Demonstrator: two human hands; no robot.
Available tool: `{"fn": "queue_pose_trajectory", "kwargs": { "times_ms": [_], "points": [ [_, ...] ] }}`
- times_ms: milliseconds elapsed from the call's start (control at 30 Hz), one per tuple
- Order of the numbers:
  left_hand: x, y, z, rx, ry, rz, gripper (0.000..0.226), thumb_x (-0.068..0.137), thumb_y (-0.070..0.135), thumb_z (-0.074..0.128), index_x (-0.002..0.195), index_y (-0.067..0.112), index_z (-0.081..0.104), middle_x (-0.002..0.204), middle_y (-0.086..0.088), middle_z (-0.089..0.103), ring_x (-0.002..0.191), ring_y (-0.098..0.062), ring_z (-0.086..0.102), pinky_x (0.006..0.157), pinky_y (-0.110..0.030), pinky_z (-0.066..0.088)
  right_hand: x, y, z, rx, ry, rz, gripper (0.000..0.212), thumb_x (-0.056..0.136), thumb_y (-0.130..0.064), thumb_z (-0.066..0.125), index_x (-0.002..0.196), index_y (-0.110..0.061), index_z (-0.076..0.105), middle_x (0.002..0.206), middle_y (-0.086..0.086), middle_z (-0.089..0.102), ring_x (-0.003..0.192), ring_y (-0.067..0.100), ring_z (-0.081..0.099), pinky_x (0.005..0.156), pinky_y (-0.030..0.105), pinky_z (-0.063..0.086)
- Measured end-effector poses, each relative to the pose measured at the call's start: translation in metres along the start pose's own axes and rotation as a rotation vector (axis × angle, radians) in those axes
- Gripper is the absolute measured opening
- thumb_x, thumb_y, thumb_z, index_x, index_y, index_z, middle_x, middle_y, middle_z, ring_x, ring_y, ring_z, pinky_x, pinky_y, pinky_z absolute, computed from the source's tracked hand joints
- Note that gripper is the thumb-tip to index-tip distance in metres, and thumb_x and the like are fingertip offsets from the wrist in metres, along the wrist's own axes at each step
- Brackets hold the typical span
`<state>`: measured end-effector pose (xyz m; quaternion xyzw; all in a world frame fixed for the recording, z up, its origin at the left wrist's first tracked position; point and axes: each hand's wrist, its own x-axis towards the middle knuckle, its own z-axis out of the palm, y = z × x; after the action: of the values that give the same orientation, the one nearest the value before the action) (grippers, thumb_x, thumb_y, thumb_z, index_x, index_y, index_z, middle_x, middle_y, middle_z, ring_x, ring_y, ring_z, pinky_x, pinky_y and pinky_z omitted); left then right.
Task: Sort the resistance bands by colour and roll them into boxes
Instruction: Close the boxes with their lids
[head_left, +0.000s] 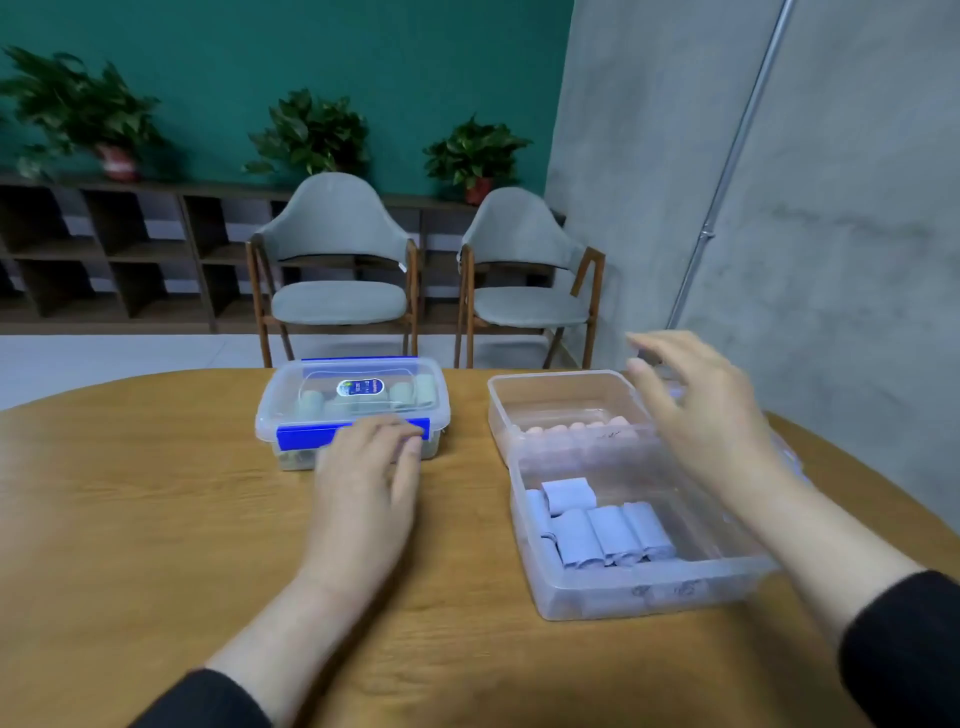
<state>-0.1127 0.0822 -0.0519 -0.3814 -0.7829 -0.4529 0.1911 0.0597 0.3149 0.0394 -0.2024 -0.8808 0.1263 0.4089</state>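
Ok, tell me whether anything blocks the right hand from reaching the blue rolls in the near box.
Nothing visible does. The right hand hovers above the lidless clear plastic box, whose top is open over the pale blue rolled bands.

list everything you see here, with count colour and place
lidded box: 1, clear with blue clips, table's far left, pale green rolls inside
open box, far: 1, clear, far right, pink rolls inside
open box, near: 1, clear, near right, light blue rolls inside, about five
table: 1, wooden
chairs: 2, grey, behind table
potted plants: 3, green, on dark shelf
left hand: fingertips on the lidded box's front clip
right hand: open, above the open boxes
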Motion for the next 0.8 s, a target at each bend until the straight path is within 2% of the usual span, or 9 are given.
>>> {"fn": "queue_pose_trajectory", "kwargs": {
  "times_ms": [33, 100, 167, 233, 333, 400, 533, 633, 800],
  "points": [
    [-0.011, 0.01, 0.011, -0.039, -0.034, -0.03, 0.028, 0.099, 0.029, 0.049, 0.103, 0.013, 0.071, 0.106, 0.001, 0.066, 0.101, -0.02, 0.06, 0.092, -0.035, 0.045, -0.007, 0.024, -0.012, -0.016, 0.042, 0.053, 0.024, 0.1, -0.017, 0.056, 0.12, -0.014, 0.068, 0.118, 0.001, 0.066, 0.109, 0.021, 0.061, 0.096, 0.031, 0.044],
    [-0.027, 0.023, 0.034, -0.082, -0.137, -0.137, 0.02, 0.1, 0.017, 0.055, 0.112, 0.012, 0.07, 0.113, 0.0, 0.066, 0.108, -0.02, 0.06, 0.098, -0.029, 0.043, -0.029, 0.065, -0.028, -0.044, 0.07, 0.177, 0.024, 0.101, -0.017, 0.052, 0.119, -0.015, 0.068, 0.117, 0.002, 0.066, 0.11, 0.024, 0.061, 0.096, 0.036, 0.046],
    [-0.035, 0.029, 0.049, -0.055, -0.258, -0.242, 0.028, 0.1, 0.011, 0.055, 0.125, 0.011, 0.066, 0.126, -0.004, 0.064, 0.12, -0.023, 0.058, 0.104, -0.026, 0.039, -0.057, 0.098, -0.03, -0.092, 0.023, 0.269, 0.026, 0.1, -0.015, 0.05, 0.12, -0.012, 0.067, 0.119, 0.007, 0.066, 0.113, 0.029, 0.06, 0.095, 0.039, 0.046],
    [-0.037, 0.031, 0.057, 0.026, -0.332, -0.28, 0.034, 0.102, 0.015, 0.051, 0.133, 0.014, 0.062, 0.135, -0.004, 0.062, 0.126, -0.024, 0.056, 0.106, -0.029, 0.039, -0.082, 0.12, -0.026, -0.11, -0.084, 0.346, 0.031, 0.099, -0.011, 0.051, 0.127, -0.008, 0.064, 0.13, 0.011, 0.063, 0.12, 0.032, 0.058, 0.098, 0.038, 0.044],
    [-0.037, 0.035, 0.062, 0.154, -0.414, -0.245, 0.036, 0.102, 0.021, 0.048, 0.136, 0.022, 0.06, 0.139, 0.001, 0.061, 0.126, -0.024, 0.055, 0.106, -0.034, 0.041, -0.105, 0.139, -0.021, -0.063, -0.238, 0.405, 0.041, 0.099, -0.011, 0.053, 0.141, -0.013, 0.053, 0.144, 0.005, 0.055, 0.132, 0.025, 0.05, 0.106, 0.032, 0.038],
    [-0.037, 0.037, 0.063, 0.246, -0.482, -0.185, 0.035, 0.103, 0.024, 0.046, 0.135, 0.025, 0.058, 0.14, 0.002, 0.059, 0.129, -0.022, 0.051, 0.11, -0.037, 0.038, -0.108, 0.146, -0.02, -0.066, -0.312, 0.397, 0.048, 0.098, -0.017, 0.056, 0.145, -0.018, 0.048, 0.149, -0.001, 0.049, 0.136, 0.02, 0.044, 0.112, 0.036, 0.036],
    [-0.038, 0.04, 0.064, 0.308, -0.556, -0.145, 0.035, 0.105, 0.029, 0.04, 0.136, 0.026, 0.057, 0.148, 0.001, 0.053, 0.137, -0.019, 0.045, 0.115, -0.038, 0.031, -0.104, 0.153, -0.016, -0.234, -0.388, 0.412, 0.054, 0.098, -0.028, 0.053, 0.15, -0.019, 0.04, 0.155, -0.001, 0.041, 0.143, 0.022, 0.036, 0.115, 0.046, 0.031],
    [-0.038, 0.043, 0.064, 0.314, -0.554, -0.144, 0.039, 0.105, 0.032, 0.039, 0.142, 0.028, 0.053, 0.154, 0.006, 0.046, 0.143, -0.016, 0.04, 0.121, -0.036, 0.023, -0.099, 0.157, -0.013, -0.297, -0.365, 0.396, 0.043, 0.099, -0.027, 0.051, 0.142, -0.024, 0.051, 0.148, -0.004, 0.049, 0.139, 0.019, 0.039, 0.114, 0.049, 0.03],
    [-0.037, 0.045, 0.063, 0.318, -0.563, -0.151, 0.04, 0.104, 0.033, 0.043, 0.142, 0.03, 0.055, 0.158, 0.009, 0.042, 0.145, -0.014, 0.038, 0.121, -0.034, 0.022, -0.1, 0.166, -0.008, -0.39, -0.289, 0.4, 0.036, 0.1, -0.023, 0.049, 0.135, -0.026, 0.06, 0.127, -0.002, 0.056, 0.126, 0.022, 0.042, 0.107, 0.046, 0.028]
  ]
}}
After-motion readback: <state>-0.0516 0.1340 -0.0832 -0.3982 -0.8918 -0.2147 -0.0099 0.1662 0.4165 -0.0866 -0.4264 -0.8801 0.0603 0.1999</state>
